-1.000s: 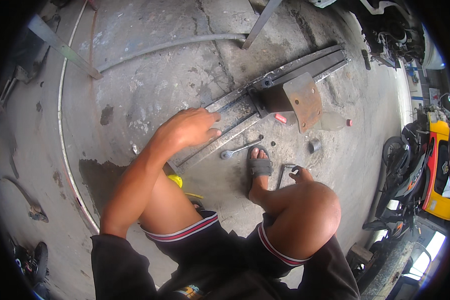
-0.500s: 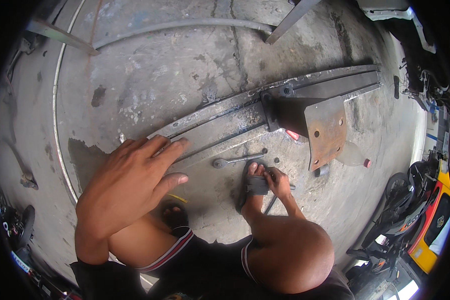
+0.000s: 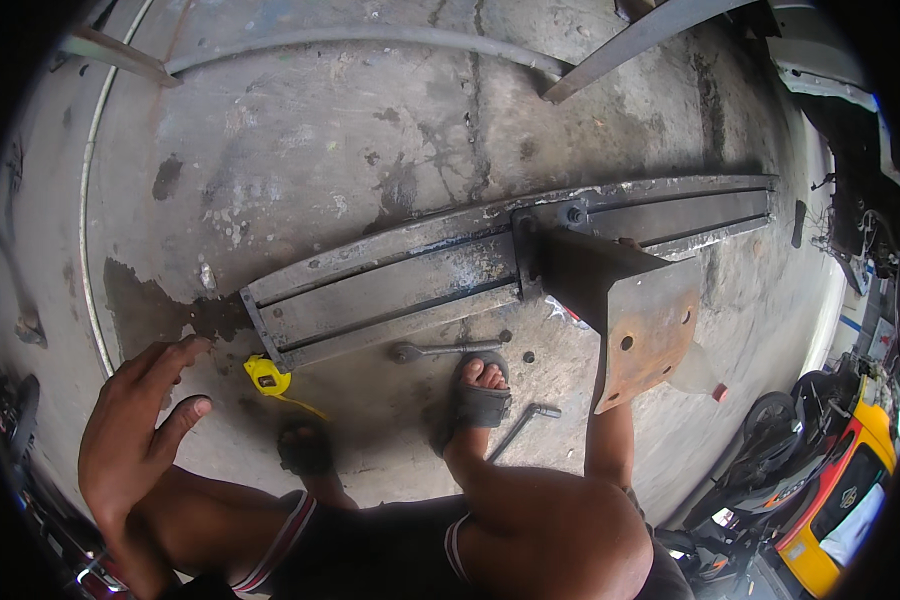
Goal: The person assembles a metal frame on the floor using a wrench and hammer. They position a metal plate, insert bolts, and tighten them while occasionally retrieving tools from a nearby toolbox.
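A long grey steel beam (image 3: pixel 390 275) with two slots along it lies on the concrete floor. A bracket with a rusty, drilled end plate (image 3: pixel 650 335) stands up from it, fixed by a bolt (image 3: pixel 572 214). My right forearm (image 3: pixel 610 445) reaches up behind that plate, which hides the hand and its fingers. On the left, my left hand (image 3: pixel 150 415) hovers with fingers and thumb apart, holding nothing. Nearest to it is a yellow tape measure (image 3: pixel 267 376) at the beam's left end, its blade slightly out.
A ratchet (image 3: pixel 440 350) lies between the beam and my sandalled foot (image 3: pixel 480 400). A second wrench (image 3: pixel 523 430) rests to the foot's right. Beyond the plate lies a clear bottle (image 3: pixel 695 375) with a red cap. Metal stand legs (image 3: pixel 640 52) rise at the back; motorcycles (image 3: pixel 770 420) stand at right.
My left hand has drawn back left and down from the beam's end, uncovering the tape measure. My right hand has gone from beside my foot to behind the bracket plate. The view has shifted.
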Tool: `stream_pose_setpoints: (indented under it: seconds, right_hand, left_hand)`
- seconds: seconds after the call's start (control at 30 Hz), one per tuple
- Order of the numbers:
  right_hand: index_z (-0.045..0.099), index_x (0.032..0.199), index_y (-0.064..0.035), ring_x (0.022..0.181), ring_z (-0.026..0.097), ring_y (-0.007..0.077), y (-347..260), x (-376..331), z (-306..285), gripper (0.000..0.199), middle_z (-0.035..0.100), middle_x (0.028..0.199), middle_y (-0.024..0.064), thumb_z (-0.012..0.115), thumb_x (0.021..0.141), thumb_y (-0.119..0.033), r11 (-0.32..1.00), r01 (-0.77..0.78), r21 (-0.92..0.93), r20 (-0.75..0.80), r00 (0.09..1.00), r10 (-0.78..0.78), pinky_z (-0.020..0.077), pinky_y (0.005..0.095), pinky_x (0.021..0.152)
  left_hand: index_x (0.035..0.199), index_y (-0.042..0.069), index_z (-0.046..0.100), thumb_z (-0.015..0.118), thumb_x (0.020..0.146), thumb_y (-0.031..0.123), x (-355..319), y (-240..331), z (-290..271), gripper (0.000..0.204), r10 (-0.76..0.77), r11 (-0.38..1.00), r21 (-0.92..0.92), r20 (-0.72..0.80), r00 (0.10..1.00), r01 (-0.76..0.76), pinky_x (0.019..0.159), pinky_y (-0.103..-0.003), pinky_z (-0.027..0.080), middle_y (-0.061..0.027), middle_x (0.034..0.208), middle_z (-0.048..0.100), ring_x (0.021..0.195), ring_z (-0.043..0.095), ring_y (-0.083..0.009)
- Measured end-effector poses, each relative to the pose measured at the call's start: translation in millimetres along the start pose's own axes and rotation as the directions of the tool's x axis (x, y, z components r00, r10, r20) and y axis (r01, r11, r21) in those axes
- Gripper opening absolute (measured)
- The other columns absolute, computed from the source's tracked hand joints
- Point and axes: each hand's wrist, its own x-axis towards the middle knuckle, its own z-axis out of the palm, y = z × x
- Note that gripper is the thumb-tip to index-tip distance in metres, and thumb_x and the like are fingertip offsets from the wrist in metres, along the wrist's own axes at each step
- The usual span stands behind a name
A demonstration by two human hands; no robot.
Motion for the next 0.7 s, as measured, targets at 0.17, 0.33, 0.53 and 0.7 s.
stream_pose_setpoints:
  seconds: [0.17, 0.33, 0.53, 0.7]
  right_hand:
    - [0.071, 0.104, -0.0034, 0.087, 0.065, 0.0266, -74, 31, 17, 0.036, 0.070, 0.095, 0.0117, 0.086, 0.077, -0.020, 0.867, 0.497, -0.036, 0.201, 0.853, -0.481, 0.0506, 0.0350, 0.076]
    - [0.073, 0.098, -0.0006, 0.089, 0.063, 0.0287, -102, 42, 8, 0.036, 0.069, 0.093, 0.0119, 0.088, 0.067, -0.011, 0.737, 0.673, -0.053, 0.362, 0.701, -0.614, 0.0500, 0.0370, 0.078]
    - [0.073, 0.100, -0.0005, 0.091, 0.060, 0.0304, -107, 48, 10, 0.032, 0.070, 0.099, 0.0121, 0.084, 0.070, -0.008, 0.677, 0.732, -0.078, 0.468, 0.626, -0.624, 0.0495, 0.0395, 0.079]
    - [0.073, 0.102, -0.0011, 0.094, 0.061, 0.0311, -100, 53, 12, 0.029, 0.070, 0.106, 0.0128, 0.080, 0.074, -0.006, 0.625, 0.778, -0.063, 0.488, 0.571, -0.660, 0.0495, 0.0402, 0.082]
  left_hand:
    - [0.134, 0.003, 0.056, 0.065, 0.093, 0.021, -30, -38, 15, 0.046, -0.219, 0.975, -0.010, -0.141, 0.965, 0.220, 0.094, -0.041, 0.046, -0.0178, 0.122, 0.064, 0.100, 0.058, -0.0325]
    - [0.141, 0.006, 0.055, 0.061, 0.099, 0.025, -56, -58, 18, 0.046, -0.421, 0.906, -0.066, -0.232, 0.877, 0.417, 0.100, -0.039, 0.043, -0.0119, 0.134, 0.061, 0.107, 0.056, -0.0264]
    - [0.142, 0.005, 0.053, 0.058, 0.101, 0.024, -69, -51, 29, 0.046, -0.422, 0.907, -0.077, -0.190, 0.887, 0.415, 0.100, -0.039, 0.043, -0.0136, 0.134, 0.061, 0.107, 0.056, -0.0266]
    - [0.142, 0.004, 0.052, 0.056, 0.102, 0.024, -81, -55, 36, 0.045, -0.418, 0.907, -0.036, -0.221, 0.881, 0.420, 0.099, -0.040, 0.044, -0.0148, 0.132, 0.061, 0.107, 0.057, -0.0275]
